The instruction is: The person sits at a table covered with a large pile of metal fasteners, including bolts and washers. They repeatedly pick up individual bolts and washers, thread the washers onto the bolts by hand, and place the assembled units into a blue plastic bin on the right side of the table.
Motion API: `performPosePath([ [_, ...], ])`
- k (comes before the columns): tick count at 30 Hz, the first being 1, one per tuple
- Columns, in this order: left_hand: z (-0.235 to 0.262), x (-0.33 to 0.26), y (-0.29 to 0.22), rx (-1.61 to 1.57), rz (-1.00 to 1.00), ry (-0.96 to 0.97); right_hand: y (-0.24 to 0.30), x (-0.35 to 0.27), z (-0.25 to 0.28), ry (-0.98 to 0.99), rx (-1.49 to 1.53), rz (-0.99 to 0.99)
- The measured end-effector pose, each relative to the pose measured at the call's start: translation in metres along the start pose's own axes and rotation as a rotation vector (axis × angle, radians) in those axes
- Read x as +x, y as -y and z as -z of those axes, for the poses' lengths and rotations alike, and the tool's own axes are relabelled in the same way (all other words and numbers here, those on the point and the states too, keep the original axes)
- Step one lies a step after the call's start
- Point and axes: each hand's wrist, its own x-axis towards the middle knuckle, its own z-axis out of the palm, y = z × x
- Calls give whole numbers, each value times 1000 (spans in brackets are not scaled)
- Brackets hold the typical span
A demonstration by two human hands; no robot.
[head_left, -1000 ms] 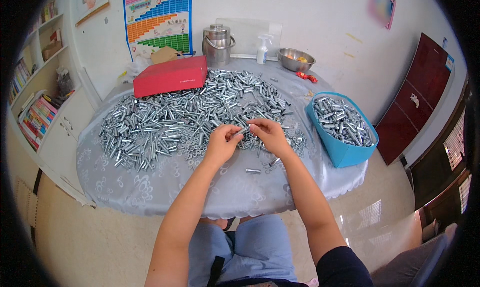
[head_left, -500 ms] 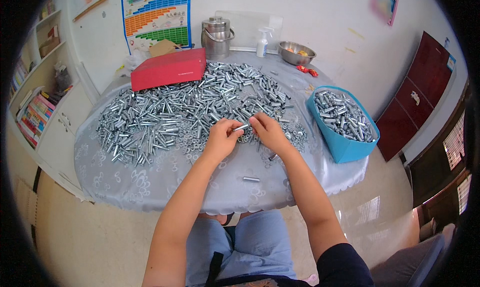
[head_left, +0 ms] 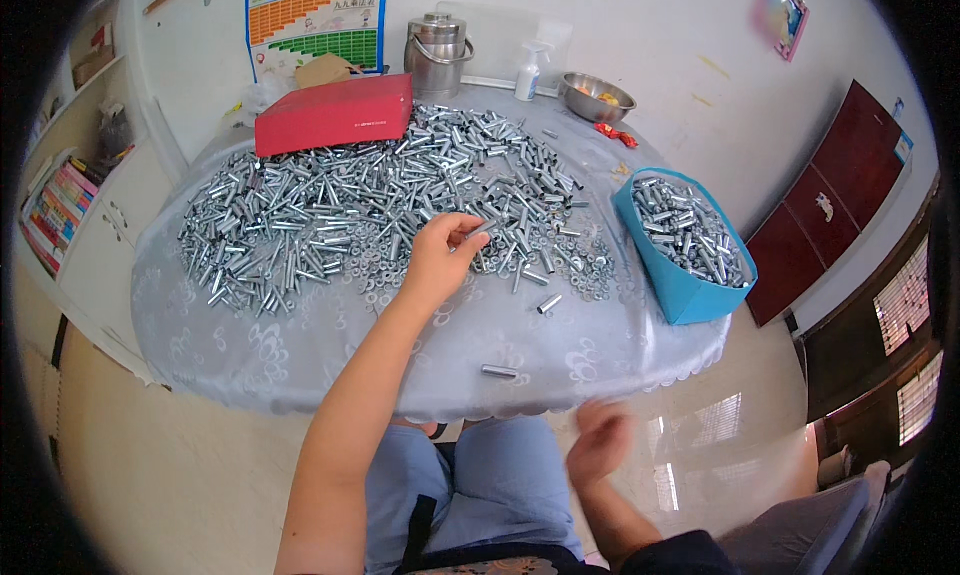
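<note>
Head view is looking down on a round worktop (head_left: pixel 300 365) wearing a pale grey patterned cloth. A broad heap of metal sleeves (head_left: pixel 330 210) and washers is spreading across its middle, from the left edge toward the right. A flat red box (head_left: pixel 333 113) is lying at the far edge, beside a steel canister (head_left: pixel 438 53), a spray bottle (head_left: pixel 528 72) and a steel bowl (head_left: pixel 596 96). A blue bin (head_left: pixel 690 285) is sitting at the right edge, filled with more sleeves.

Left hand (head_left: pixel 443 255) is reaching over the near side of the heap, fingers curled, thumb and fingertips pinching a small sleeve (head_left: pixel 482 227) just above the pile. Right hand (head_left: pixel 600 443) is hanging below the near edge of the worktop, off it altogether and over the lap; it is blurred (whether its fingers are spread or closed I cannot tell).

Two loose sleeves are lying apart from the heap: one (head_left: pixel 549 303) near its front fringe, another (head_left: pixel 499 372) close to the near edge.
</note>
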Motion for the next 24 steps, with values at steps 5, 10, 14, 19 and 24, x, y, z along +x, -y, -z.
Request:
performPosePath([
  [5, 1, 2, -3, -7, 34, 46, -47, -70, 18, -72, 601, -1224],
  [10, 4, 3, -5, -11, 61, 44, -40, -41, -24, -237, 1079, -1355],
  [14, 5, 4, -2, -17, 34, 34, -46, -32, -29, -193, 1153, -1334],
  [19, 5, 2, -6, -91, 52, 28, -45, -37, -30, -221, 1036, -1451],
  [24, 1, 2, -3, -69, 44, 46, -19, -58, -21, 302, 361, -1311],
])
